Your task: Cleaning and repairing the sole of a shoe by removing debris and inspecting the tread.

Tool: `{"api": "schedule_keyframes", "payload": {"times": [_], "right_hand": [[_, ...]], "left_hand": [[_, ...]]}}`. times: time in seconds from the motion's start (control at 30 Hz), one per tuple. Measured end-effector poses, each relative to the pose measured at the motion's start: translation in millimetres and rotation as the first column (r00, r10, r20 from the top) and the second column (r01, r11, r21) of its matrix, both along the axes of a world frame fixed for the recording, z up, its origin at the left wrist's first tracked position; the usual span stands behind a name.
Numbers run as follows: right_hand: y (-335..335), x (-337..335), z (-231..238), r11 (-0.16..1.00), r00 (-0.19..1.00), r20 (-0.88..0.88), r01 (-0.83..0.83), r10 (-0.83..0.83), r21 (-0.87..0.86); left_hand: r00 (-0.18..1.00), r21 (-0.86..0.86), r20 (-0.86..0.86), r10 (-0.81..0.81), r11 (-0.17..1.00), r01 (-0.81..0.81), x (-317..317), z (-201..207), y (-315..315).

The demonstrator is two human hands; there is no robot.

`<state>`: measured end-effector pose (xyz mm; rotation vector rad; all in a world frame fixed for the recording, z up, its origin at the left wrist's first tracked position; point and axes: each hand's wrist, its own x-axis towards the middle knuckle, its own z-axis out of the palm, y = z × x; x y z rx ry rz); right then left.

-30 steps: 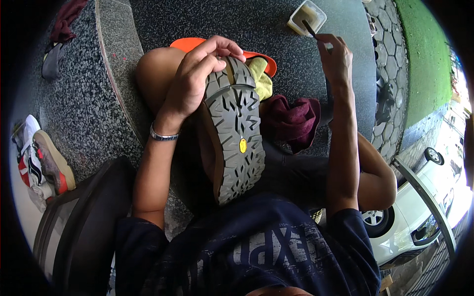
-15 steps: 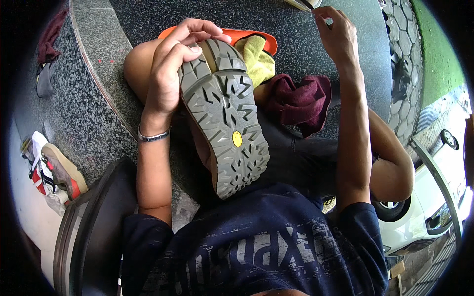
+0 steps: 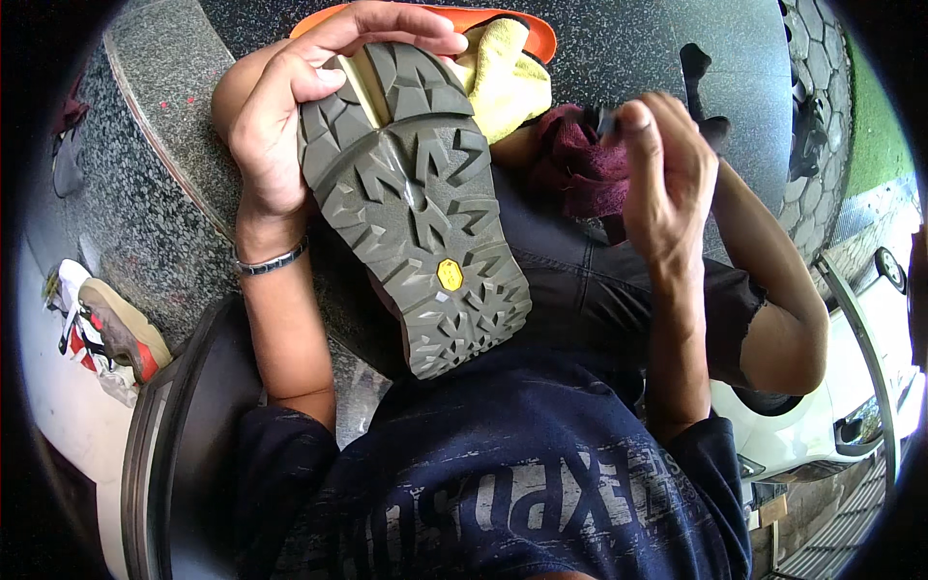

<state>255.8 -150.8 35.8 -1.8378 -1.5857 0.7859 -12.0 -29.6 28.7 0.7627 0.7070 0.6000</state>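
Observation:
A shoe (image 3: 416,217) with a thick grey-green lugged sole and a small yellow badge is held up sole-first. My left hand (image 3: 280,116) grips it by its far end, thumb on the sole's edge and fingers over the tip. My right hand (image 3: 667,174) is closed, to the right of the shoe, pinching a small dark thing (image 3: 605,122) that is blurred and partly hidden. Behind that hand, a maroon cloth (image 3: 585,174) lies draped over my leg. A yellow-green cloth (image 3: 507,82) rests just beyond the shoe's far right corner.
An orange, flat, rounded thing (image 3: 536,39) lies on the dark speckled floor (image 3: 619,48) beyond the shoe. Black items (image 3: 696,68) lie at the far right. A sneaker (image 3: 121,319) stands at left beside a black, curved-edged object (image 3: 208,416). A white car (image 3: 802,416) is at right.
My right hand has come down and nearer from the far edge, with something pinched in its fingers. The shoe and my left hand have shifted slightly left. The black items now show.

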Motion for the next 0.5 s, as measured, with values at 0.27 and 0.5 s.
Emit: {"api": "schedule_keyframes", "payload": {"times": [0.27, 0.5], "right_hand": [[-21, -63, 14, 0.969, 0.981, 0.119, -0.172, 0.152, 0.178], [-38, -54, 3, 0.986, 0.981, 0.138, -0.147, 0.135, 0.074]], "left_hand": [[0.999, -0.041, 0.021, -0.044, 0.998, 0.045, -12, -6, -6], [0.991, -0.018, -0.072, -0.112, 0.994, 0.111, -3, 4, -8]]}}
